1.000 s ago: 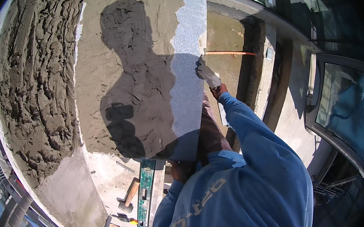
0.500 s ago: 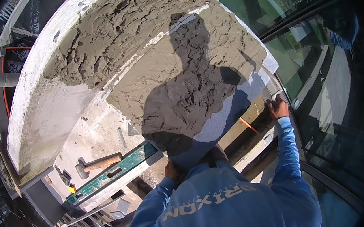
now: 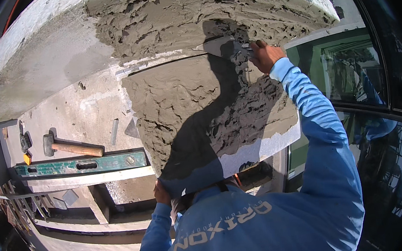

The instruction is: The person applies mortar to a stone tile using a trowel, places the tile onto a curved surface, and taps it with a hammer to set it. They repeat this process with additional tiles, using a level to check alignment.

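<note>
Plastering is under way — the right hand [image 3: 265, 56] grips a trowel [image 3: 222, 47] against wet mortar [image 3: 208, 105], the left hand [image 3: 161, 194] clasps the slab's edge — next, an even, firm stroke.

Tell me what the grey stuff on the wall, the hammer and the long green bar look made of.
The grey stuff looks like wet mortar or plaster: rough, matte, ridged. The hammer seems to have a wooden handle, brown and smooth, and a dull metal head. The long green bar, likely a level, looks like painted metal, scuffed and dusty.
</note>
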`<state>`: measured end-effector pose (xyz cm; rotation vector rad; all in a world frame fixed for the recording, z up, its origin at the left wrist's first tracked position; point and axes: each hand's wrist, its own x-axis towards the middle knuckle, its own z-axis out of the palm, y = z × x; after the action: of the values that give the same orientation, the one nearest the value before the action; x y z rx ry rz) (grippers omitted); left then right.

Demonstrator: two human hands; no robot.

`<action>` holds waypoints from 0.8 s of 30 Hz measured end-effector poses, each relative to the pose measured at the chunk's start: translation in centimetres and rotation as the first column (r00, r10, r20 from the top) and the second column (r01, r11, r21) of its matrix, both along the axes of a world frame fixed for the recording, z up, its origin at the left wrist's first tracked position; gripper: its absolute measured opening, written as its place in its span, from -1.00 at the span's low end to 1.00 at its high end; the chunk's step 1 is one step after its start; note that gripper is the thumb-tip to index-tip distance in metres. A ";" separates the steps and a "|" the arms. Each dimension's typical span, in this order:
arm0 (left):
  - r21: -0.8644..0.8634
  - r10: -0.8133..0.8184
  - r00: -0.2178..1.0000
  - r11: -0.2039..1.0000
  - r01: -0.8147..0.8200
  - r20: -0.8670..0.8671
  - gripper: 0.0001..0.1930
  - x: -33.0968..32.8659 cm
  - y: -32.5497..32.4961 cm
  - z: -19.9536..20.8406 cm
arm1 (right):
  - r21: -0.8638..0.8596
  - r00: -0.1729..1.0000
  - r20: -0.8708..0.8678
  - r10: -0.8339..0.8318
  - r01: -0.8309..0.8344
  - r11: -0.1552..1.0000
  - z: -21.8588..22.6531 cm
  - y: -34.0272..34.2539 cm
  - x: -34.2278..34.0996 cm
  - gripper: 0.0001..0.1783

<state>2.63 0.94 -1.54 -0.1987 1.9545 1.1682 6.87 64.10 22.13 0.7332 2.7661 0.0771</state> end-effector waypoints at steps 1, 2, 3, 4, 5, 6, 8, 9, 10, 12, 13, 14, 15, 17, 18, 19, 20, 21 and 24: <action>-0.007 -0.006 1.000 1.000 0.006 0.010 -0.30 0.0 0.0 0.0 | -0.098 1.000 -0.013 0.024 -0.025 0.995 0.3 0.2 -0.7 -0.63; -0.022 0.011 0.998 1.000 -0.010 0.056 -0.28 0.0 0.1 0.1 | -0.183 1.000 0.003 0.031 -0.030 0.983 0.7 0.6 -1.6 -0.61; -0.036 -0.032 0.999 0.999 0.032 -0.001 -0.28 0.0 0.2 0.3 | -0.202 0.997 0.007 0.076 -0.073 0.977 1.0 0.9 -2.5 -0.61; -0.061 -0.059 0.998 0.996 0.058 -0.018 -0.28 -0.1 0.4 0.6 | -0.212 0.994 0.044 0.098 -0.087 0.974 1.5 1.3 -3.2 -0.61; -0.100 -0.063 0.998 0.993 0.060 -0.026 -0.29 -0.2 0.5 0.9 | -0.207 0.990 0.108 0.090 -0.066 0.976 2.0 1.5 -3.9 -0.60; -0.105 -0.093 0.994 0.991 0.087 -0.057 -0.32 -0.2 0.7 1.2 | -0.151 0.981 0.166 0.101 -0.076 0.986 2.3 1.5 -4.5 -0.66; -0.135 -0.088 0.992 0.988 0.075 -0.092 -0.38 -0.3 1.0 1.7 | -0.054 0.971 0.199 0.130 -0.122 0.991 2.7 1.2 -5.6 -0.69; -0.102 -0.100 0.990 0.991 0.090 -0.101 -0.39 -0.3 1.1 1.8 | 0.000 0.965 0.220 0.140 -0.143 0.990 2.9 1.0 -5.9 -0.71; -0.061 -0.096 0.990 0.994 0.090 -0.100 -0.40 -0.3 1.0 1.9 | 0.030 0.961 0.235 0.146 -0.157 0.987 3.1 0.7 -6.1 -0.71; -0.013 -0.084 0.994 0.996 0.083 -0.071 -0.40 -0.2 0.8 1.7 | 0.071 0.945 0.288 0.156 -0.183 0.980 3.2 0.1 -6.0 -0.69; -0.003 -0.077 0.996 0.997 0.077 -0.042 -0.41 -0.2 0.6 1.4 | 0.085 0.943 0.299 0.145 -0.178 0.980 3.2 -0.1 -5.8 -0.66; -0.002 -0.072 0.997 0.997 0.072 -0.024 -0.41 -0.1 0.4 1.1 | 0.090 0.935 0.331 0.130 -0.169 0.982 3.1 -0.2 -5.4 -0.62; 0.021 -0.067 0.998 0.998 0.067 -0.007 -0.41 -0.1 0.3 0.8 | 0.118 0.936 0.324 0.136 -0.183 0.976 3.0 -0.1 -4.8 -0.58; 0.012 -0.051 0.998 0.999 0.051 0.025 -0.42 0.0 0.0 0.1 | 0.149 0.932 0.356 0.067 -0.127 0.981 2.1 0.3 -3.6 -0.51; 0.051 -0.046 0.999 0.998 0.045 0.011 -0.41 0.1 -0.1 -0.1 | 0.163 0.952 0.301 0.049 -0.103 0.981 1.3 0.5 -2.7 -0.51; 0.058 -0.036 0.999 0.998 0.035 0.014 -0.41 0.2 -0.2 -0.2 | 0.175 0.969 0.244 0.031 -0.076 0.982 0.4 0.8 -1.8 -0.50; 0.061 -0.021 0.999 0.998 0.018 0.040 -0.40 0.2 -0.2 -0.3 | 0.179 0.972 0.235 0.023 -0.067 0.982 -0.7 1.0 -1.0 -0.55; 0.038 -0.056 0.998 0.998 0.056 0.000 -0.39 0.2 -0.3 -0.2 | 0.150 0.975 0.221 0.040 -0.075 0.986 -1.8 1.4 -0.2 -0.56; -0.008 -0.098 0.995 0.995 0.098 -0.007 -0.39 -0.1 -0.4 0.3 | 0.107 0.982 0.175 0.064 -0.084 0.991 -5.5 2.8 1.6 -0.58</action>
<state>2.50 0.56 -1.28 -0.1016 1.9533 1.0988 8.50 66.94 16.64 0.6191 2.6403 0.3009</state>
